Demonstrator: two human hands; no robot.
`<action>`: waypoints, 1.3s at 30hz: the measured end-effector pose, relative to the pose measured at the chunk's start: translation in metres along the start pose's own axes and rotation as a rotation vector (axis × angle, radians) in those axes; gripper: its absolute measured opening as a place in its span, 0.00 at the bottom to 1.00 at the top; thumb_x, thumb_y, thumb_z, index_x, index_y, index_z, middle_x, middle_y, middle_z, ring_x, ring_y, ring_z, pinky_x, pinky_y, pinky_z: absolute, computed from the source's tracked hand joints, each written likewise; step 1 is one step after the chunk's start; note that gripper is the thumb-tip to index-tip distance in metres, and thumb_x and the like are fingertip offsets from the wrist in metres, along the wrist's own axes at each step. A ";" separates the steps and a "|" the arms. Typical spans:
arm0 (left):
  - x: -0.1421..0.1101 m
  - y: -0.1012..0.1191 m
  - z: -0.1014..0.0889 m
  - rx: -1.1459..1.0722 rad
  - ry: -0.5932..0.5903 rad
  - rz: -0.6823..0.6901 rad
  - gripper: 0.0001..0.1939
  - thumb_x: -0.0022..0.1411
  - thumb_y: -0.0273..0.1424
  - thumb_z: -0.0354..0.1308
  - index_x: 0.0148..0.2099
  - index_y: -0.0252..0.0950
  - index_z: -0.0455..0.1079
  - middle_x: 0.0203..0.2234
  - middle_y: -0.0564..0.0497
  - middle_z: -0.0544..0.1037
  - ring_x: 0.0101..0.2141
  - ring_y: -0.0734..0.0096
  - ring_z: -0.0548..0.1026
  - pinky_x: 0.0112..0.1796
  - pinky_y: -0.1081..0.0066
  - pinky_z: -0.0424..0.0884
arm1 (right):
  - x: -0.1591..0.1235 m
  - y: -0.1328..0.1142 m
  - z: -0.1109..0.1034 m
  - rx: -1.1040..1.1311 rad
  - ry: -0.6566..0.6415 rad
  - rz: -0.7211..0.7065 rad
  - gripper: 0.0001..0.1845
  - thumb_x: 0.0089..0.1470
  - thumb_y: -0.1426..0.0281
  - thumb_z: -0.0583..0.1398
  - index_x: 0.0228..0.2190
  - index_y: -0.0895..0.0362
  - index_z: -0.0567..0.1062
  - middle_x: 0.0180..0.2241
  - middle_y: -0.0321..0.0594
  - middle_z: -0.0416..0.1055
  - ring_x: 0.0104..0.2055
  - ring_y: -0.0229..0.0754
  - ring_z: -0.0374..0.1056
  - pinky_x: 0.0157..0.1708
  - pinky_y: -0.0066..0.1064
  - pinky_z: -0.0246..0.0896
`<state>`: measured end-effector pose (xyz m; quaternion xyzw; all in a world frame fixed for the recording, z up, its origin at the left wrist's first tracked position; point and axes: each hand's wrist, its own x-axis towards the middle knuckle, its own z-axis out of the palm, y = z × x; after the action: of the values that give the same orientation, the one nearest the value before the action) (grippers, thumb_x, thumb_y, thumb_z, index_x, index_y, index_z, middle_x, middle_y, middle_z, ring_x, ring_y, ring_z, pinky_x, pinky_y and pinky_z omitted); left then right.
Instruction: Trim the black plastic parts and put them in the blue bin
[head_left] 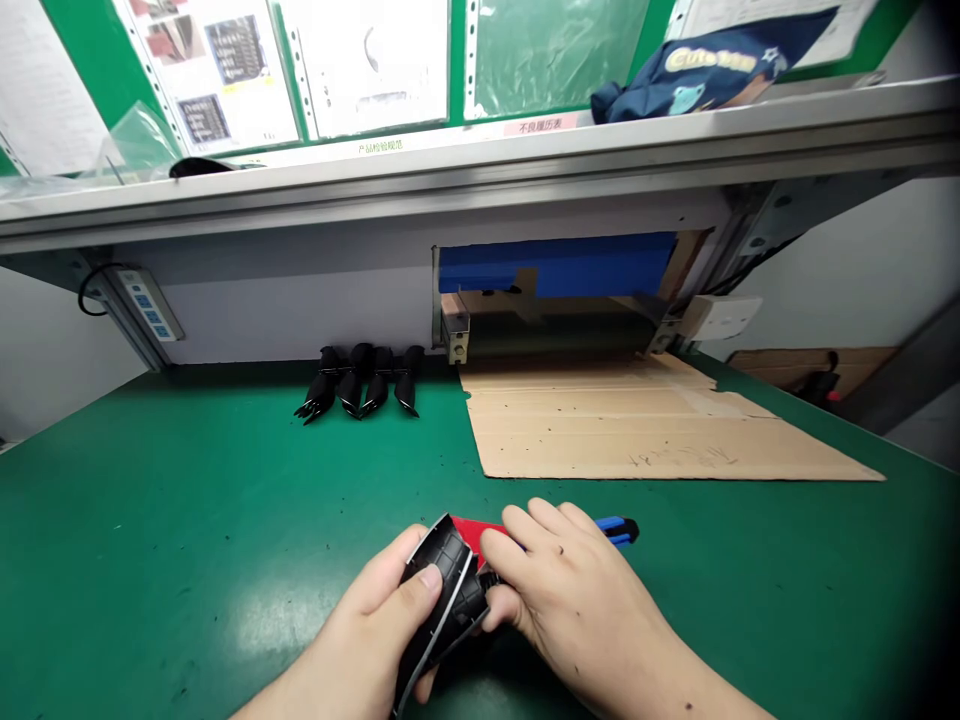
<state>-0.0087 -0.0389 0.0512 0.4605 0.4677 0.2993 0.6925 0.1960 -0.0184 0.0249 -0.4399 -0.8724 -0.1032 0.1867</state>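
At the front middle of the bench, my left hand [382,610] is closed around a black curved plastic shell part [444,590], its thumb on the ribbed inner face. A pale edge runs along the part, which is held tilted. My right hand [566,585] has its fingers curled and pinches the right edge of the same part. What lies under those fingertips is mostly hidden. Just behind the hands shows a flat red object [474,530], partly covered. Beyond the right knuckles pokes the end of a blue and black tool handle [618,531]; the rest of it is hidden.
Several glossy black plastic parts [360,382] stand by the back panel. A cardboard sheet [600,430] lies at the right, before an opening with a blue cover [585,265]. Overhead runs a metal-edged shelf [420,185]. A power strip [150,303] hangs at left.
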 end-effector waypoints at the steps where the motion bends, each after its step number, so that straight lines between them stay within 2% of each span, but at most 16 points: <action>1: 0.001 -0.002 -0.001 0.012 -0.005 0.008 0.40 0.59 0.51 0.54 0.65 0.35 0.49 0.29 0.51 0.73 0.23 0.73 0.64 0.28 0.71 0.62 | 0.000 0.000 0.000 -0.004 -0.002 0.001 0.17 0.60 0.60 0.60 0.25 0.56 0.64 0.26 0.36 0.60 0.28 0.43 0.51 0.29 0.33 0.38; 7: 0.002 -0.006 -0.003 0.104 0.007 -0.007 0.36 0.59 0.52 0.53 0.62 0.37 0.55 0.29 0.52 0.72 0.24 0.72 0.65 0.28 0.72 0.63 | -0.003 -0.002 0.005 0.021 0.015 -0.011 0.11 0.56 0.70 0.60 0.25 0.55 0.65 0.25 0.35 0.63 0.27 0.42 0.52 0.28 0.34 0.38; 10: 0.000 -0.002 -0.001 0.139 0.027 -0.015 0.34 0.57 0.53 0.54 0.59 0.38 0.59 0.32 0.52 0.72 0.25 0.74 0.64 0.28 0.73 0.63 | -0.004 -0.002 0.008 0.044 -0.030 -0.003 0.10 0.57 0.70 0.61 0.26 0.55 0.66 0.26 0.35 0.66 0.28 0.43 0.55 0.29 0.34 0.39; 13: -0.002 0.003 0.001 0.143 0.006 -0.008 0.28 0.57 0.53 0.55 0.52 0.39 0.65 0.30 0.54 0.69 0.24 0.76 0.62 0.27 0.75 0.62 | -0.004 0.000 0.006 0.137 -0.122 0.013 0.12 0.61 0.65 0.58 0.26 0.55 0.66 0.27 0.36 0.68 0.28 0.43 0.57 0.30 0.34 0.42; 16: -0.002 0.005 0.003 0.125 -0.017 0.055 0.24 0.59 0.52 0.53 0.46 0.38 0.67 0.26 0.56 0.66 0.25 0.76 0.62 0.27 0.76 0.61 | -0.001 0.003 -0.006 0.506 -0.299 0.053 0.22 0.67 0.57 0.50 0.25 0.56 0.63 0.24 0.33 0.64 0.25 0.39 0.57 0.28 0.30 0.46; 18: -0.001 0.004 0.003 0.108 -0.027 0.081 0.23 0.60 0.52 0.52 0.47 0.38 0.67 0.25 0.56 0.66 0.25 0.76 0.61 0.28 0.76 0.60 | 0.000 0.006 -0.016 0.815 -0.369 0.088 0.26 0.68 0.52 0.46 0.24 0.56 0.61 0.23 0.32 0.61 0.25 0.37 0.56 0.27 0.27 0.48; 20: -0.001 0.003 0.002 0.084 -0.025 0.083 0.25 0.60 0.51 0.52 0.51 0.39 0.64 0.26 0.55 0.67 0.25 0.75 0.62 0.28 0.75 0.60 | 0.000 0.012 -0.023 1.060 -0.355 0.125 0.28 0.66 0.48 0.45 0.24 0.56 0.60 0.24 0.32 0.58 0.27 0.37 0.54 0.28 0.25 0.50; 22: 0.000 0.002 0.002 0.068 -0.029 0.083 0.27 0.60 0.52 0.52 0.54 0.39 0.62 0.26 0.55 0.67 0.25 0.75 0.61 0.28 0.75 0.60 | -0.001 0.019 -0.022 1.199 -0.295 0.169 0.29 0.65 0.45 0.45 0.25 0.56 0.60 0.24 0.31 0.55 0.28 0.37 0.54 0.29 0.25 0.51; 24: 0.001 0.001 0.002 0.062 -0.060 0.105 0.26 0.61 0.51 0.51 0.52 0.38 0.63 0.26 0.54 0.66 0.24 0.76 0.61 0.28 0.75 0.60 | -0.002 0.026 -0.016 1.116 -0.233 0.224 0.26 0.64 0.47 0.48 0.28 0.55 0.63 0.25 0.32 0.58 0.28 0.38 0.55 0.30 0.26 0.53; 27: 0.002 0.002 0.002 0.067 -0.118 0.154 0.22 0.63 0.50 0.49 0.47 0.36 0.64 0.24 0.55 0.64 0.23 0.77 0.60 0.27 0.75 0.58 | -0.004 0.036 -0.004 0.647 -0.101 0.298 0.18 0.65 0.56 0.51 0.30 0.54 0.68 0.28 0.35 0.63 0.30 0.41 0.58 0.30 0.29 0.53; 30: 0.006 0.001 -0.001 0.076 -0.146 0.169 0.21 0.64 0.49 0.49 0.48 0.37 0.64 0.23 0.56 0.63 0.23 0.78 0.59 0.26 0.77 0.58 | -0.005 0.036 -0.005 0.387 0.085 0.302 0.23 0.65 0.56 0.52 0.23 0.55 0.64 0.23 0.35 0.61 0.25 0.39 0.57 0.25 0.28 0.50; 32: 0.010 -0.002 -0.005 0.108 -0.143 0.216 0.20 0.64 0.47 0.50 0.50 0.38 0.64 0.26 0.55 0.67 0.25 0.76 0.62 0.28 0.76 0.61 | -0.004 0.028 -0.014 0.380 0.203 0.156 0.24 0.65 0.52 0.52 0.24 0.56 0.66 0.27 0.38 0.64 0.26 0.39 0.59 0.27 0.29 0.52; 34: 0.016 -0.006 -0.010 0.151 -0.112 0.288 0.20 0.64 0.44 0.52 0.53 0.40 0.63 0.37 0.51 0.73 0.34 0.70 0.69 0.37 0.73 0.66 | -0.002 0.014 -0.023 0.345 0.246 -0.082 0.23 0.66 0.51 0.49 0.32 0.56 0.70 0.40 0.45 0.68 0.33 0.42 0.64 0.32 0.31 0.55; 36: 0.021 -0.012 -0.014 0.191 -0.088 0.337 0.22 0.63 0.42 0.53 0.57 0.42 0.61 0.47 0.49 0.73 0.47 0.63 0.69 0.48 0.69 0.65 | 0.002 -0.001 -0.027 0.242 0.187 -0.251 0.19 0.68 0.57 0.47 0.37 0.55 0.70 0.52 0.47 0.63 0.37 0.43 0.65 0.32 0.33 0.54; 37: 0.022 -0.015 -0.016 0.204 -0.093 0.338 0.24 0.62 0.42 0.53 0.58 0.41 0.60 0.48 0.48 0.73 0.49 0.60 0.69 0.51 0.66 0.64 | 0.004 -0.008 -0.027 0.174 0.133 -0.297 0.15 0.68 0.62 0.48 0.37 0.55 0.70 0.53 0.46 0.62 0.36 0.42 0.65 0.30 0.33 0.53; 39: 0.021 -0.020 -0.018 0.203 -0.129 0.310 0.29 0.61 0.44 0.54 0.61 0.40 0.56 0.45 0.46 0.76 0.48 0.56 0.72 0.51 0.62 0.65 | 0.007 -0.018 -0.025 0.060 0.019 -0.333 0.08 0.65 0.69 0.51 0.35 0.54 0.69 0.47 0.41 0.67 0.33 0.40 0.65 0.27 0.32 0.51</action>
<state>-0.0177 -0.0220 0.0227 0.6127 0.3736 0.3239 0.6166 0.1835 -0.0332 0.0503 -0.2826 -0.9340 -0.1106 0.1886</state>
